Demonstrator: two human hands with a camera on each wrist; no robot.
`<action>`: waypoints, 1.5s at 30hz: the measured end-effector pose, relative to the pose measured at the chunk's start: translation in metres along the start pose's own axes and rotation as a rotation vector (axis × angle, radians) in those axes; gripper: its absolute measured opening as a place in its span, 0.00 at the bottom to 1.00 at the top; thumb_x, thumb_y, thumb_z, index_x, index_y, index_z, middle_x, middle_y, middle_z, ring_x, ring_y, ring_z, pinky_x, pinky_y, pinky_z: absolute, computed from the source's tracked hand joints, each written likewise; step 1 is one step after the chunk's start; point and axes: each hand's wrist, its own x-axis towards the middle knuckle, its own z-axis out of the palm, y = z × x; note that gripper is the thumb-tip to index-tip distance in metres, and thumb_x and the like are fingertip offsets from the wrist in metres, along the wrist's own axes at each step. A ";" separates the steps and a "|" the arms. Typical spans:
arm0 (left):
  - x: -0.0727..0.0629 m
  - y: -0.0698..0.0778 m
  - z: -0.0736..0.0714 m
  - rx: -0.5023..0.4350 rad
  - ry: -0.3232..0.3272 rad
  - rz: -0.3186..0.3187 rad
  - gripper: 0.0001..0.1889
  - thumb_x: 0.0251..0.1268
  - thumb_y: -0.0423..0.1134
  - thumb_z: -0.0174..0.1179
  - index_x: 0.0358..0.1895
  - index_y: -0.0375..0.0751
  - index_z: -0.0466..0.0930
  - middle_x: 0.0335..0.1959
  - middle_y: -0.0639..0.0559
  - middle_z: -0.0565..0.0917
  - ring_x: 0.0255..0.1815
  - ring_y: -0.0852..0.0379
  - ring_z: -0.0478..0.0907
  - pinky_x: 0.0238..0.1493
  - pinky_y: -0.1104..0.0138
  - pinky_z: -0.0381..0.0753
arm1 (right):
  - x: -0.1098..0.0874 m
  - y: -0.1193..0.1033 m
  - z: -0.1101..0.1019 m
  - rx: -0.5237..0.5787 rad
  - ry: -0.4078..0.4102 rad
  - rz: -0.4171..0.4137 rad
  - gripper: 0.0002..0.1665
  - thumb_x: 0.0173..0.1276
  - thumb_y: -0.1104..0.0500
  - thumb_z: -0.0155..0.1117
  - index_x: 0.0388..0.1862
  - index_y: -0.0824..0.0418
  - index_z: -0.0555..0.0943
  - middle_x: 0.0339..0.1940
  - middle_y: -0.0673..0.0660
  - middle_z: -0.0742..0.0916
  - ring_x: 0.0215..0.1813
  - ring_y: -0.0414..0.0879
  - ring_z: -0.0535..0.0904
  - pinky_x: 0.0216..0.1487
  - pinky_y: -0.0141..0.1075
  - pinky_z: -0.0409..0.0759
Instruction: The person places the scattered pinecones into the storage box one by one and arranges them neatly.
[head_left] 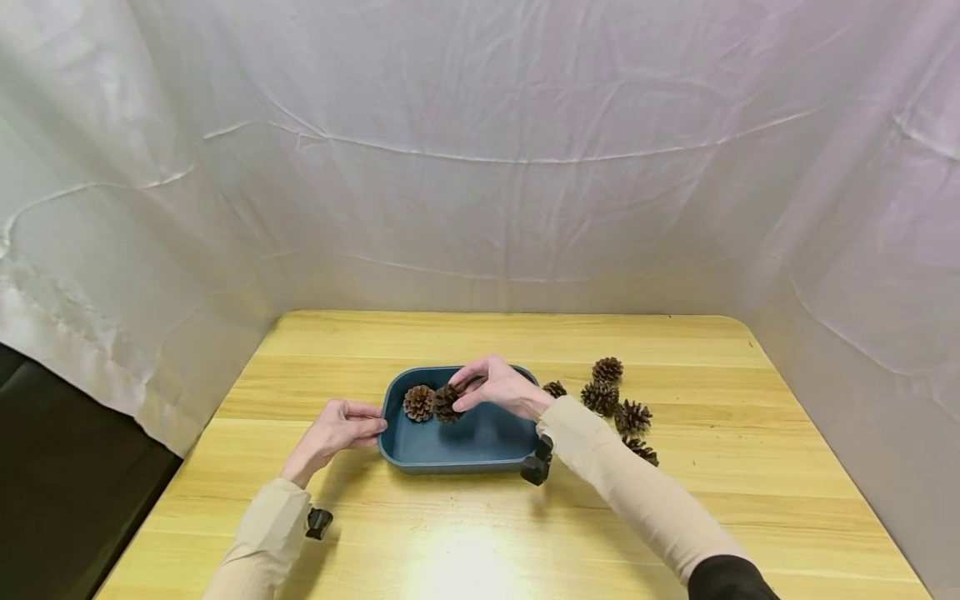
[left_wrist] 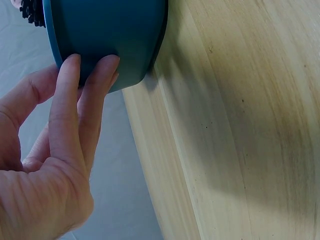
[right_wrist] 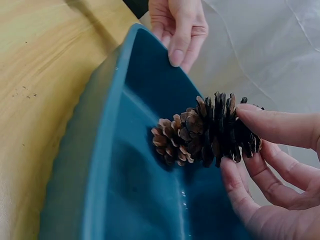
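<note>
Being held over the left half of the blue tray point(head_left: 450, 450): one pine cone point(head_left: 445, 404), pinched by the right hand point(head_left: 497, 388), with a second cone point(head_left: 417, 403) seated inside the tray. The tray's left rim is pinched by the left hand point(head_left: 335, 432). Held cone judged light, stiff, brittle-scaled: best gripped gently round the middle.

Blue tray point(head_left: 487, 440) with rounded corners sitting flat, one brown pine cone point(head_left: 417, 403) with spread scales lying inside near the left end, a darker pine cone point(head_left: 446, 404) held right beside it, other pine cones point(head_left: 600, 398) grouped past the right end
</note>
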 end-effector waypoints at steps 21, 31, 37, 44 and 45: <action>0.000 0.001 0.001 0.009 0.006 0.003 0.22 0.66 0.27 0.62 0.57 0.11 0.73 0.41 0.40 0.91 0.33 0.65 0.87 0.40 0.71 0.91 | 0.015 0.011 0.029 0.041 -0.022 0.060 0.23 0.56 0.70 0.76 0.52 0.67 0.84 0.59 0.62 0.83 0.39 0.43 0.84 0.55 0.37 0.86; 0.000 0.000 0.000 0.009 0.002 0.003 0.22 0.66 0.27 0.63 0.57 0.11 0.72 0.42 0.38 0.90 0.34 0.64 0.88 0.41 0.70 0.91 | 0.017 0.017 0.040 0.068 -0.045 0.075 0.22 0.58 0.72 0.74 0.52 0.69 0.83 0.55 0.64 0.85 0.35 0.42 0.86 0.59 0.42 0.87; 0.000 -0.001 0.000 0.008 -0.001 0.002 0.22 0.66 0.27 0.63 0.58 0.11 0.72 0.43 0.36 0.90 0.34 0.63 0.88 0.41 0.70 0.91 | 0.020 0.021 0.043 0.084 -0.062 0.097 0.21 0.58 0.72 0.73 0.52 0.69 0.83 0.49 0.65 0.88 0.36 0.43 0.87 0.59 0.44 0.88; 0.001 -0.001 0.000 0.003 -0.005 0.004 0.22 0.67 0.27 0.62 0.58 0.11 0.72 0.43 0.37 0.90 0.34 0.63 0.88 0.41 0.71 0.91 | 0.021 0.023 0.047 0.105 -0.054 0.117 0.21 0.59 0.74 0.71 0.52 0.70 0.82 0.42 0.66 0.90 0.37 0.45 0.88 0.54 0.45 0.90; 0.001 -0.001 0.000 0.003 -0.006 0.004 0.22 0.67 0.27 0.62 0.58 0.11 0.72 0.42 0.37 0.90 0.34 0.63 0.88 0.41 0.70 0.91 | 0.022 0.024 0.048 0.109 -0.054 0.118 0.21 0.59 0.75 0.71 0.52 0.70 0.82 0.41 0.65 0.91 0.37 0.45 0.88 0.54 0.44 0.90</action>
